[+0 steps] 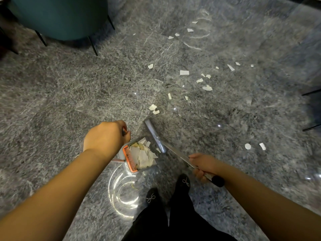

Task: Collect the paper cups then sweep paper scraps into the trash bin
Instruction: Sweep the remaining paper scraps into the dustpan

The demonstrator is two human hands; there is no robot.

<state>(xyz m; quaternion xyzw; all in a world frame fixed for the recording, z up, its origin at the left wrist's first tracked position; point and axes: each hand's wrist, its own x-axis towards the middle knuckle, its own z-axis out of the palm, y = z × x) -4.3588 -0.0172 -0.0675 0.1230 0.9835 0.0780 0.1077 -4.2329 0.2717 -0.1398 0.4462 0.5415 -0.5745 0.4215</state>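
Note:
My left hand (106, 136) grips the upright handle of a grey dustpan (139, 156) that has an orange comb along its edge and holds a heap of white paper scraps. My right hand (205, 165) grips the metal handle of a broom (155, 135), whose grey head lies on the floor just right of the dustpan's mouth. Several white paper scraps (184, 72) lie scattered over the grey marbled floor ahead and to the right. No paper cup or trash bin is in view.
A teal chair (60, 16) on thin black legs stands at the far left. Dark furniture legs (311, 127) reach in at the right edge. My black shoes (182, 184) stand just behind the dustpan. Bright light reflections ring the floor near my feet.

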